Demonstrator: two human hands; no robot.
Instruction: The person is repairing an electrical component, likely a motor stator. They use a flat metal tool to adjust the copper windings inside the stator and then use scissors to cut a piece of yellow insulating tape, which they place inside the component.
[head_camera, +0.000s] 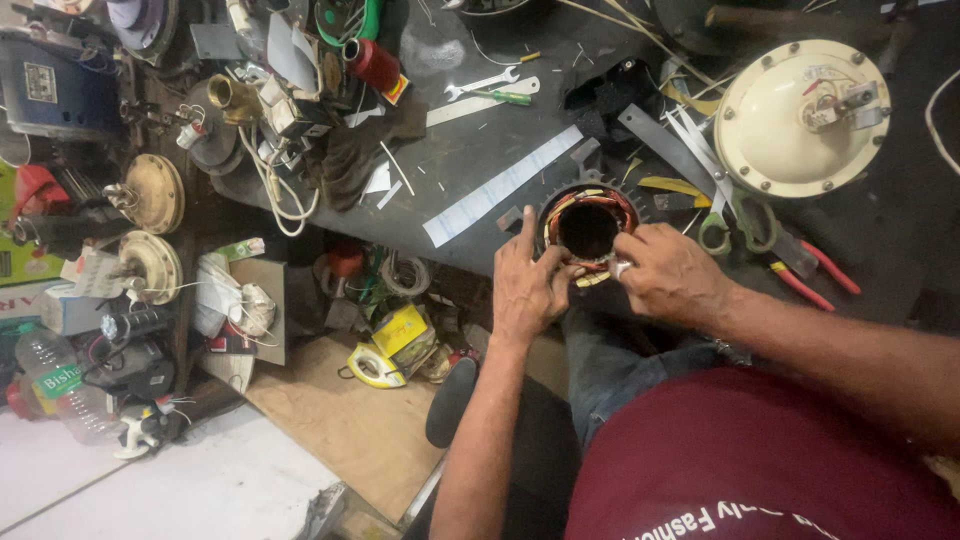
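Note:
A round motor stator (587, 222) with copper and red windings lies at the near edge of a dark workbench (470, 150). My left hand (527, 283) rests on its left rim, the index finger pointing up along the ring and the other fingers curled against the windings. My right hand (668, 272) grips the stator's right lower edge, pinching a small white and yellow piece (606, 272) against the coils. Both hands touch the stator.
A cream round motor cover (800, 118) sits at the right. Green-handled scissors (728, 215) and red pliers (812, 278) lie beside the stator. A long white paper strip (500, 187), a wrench (480, 84), tools and motor parts crowd the left.

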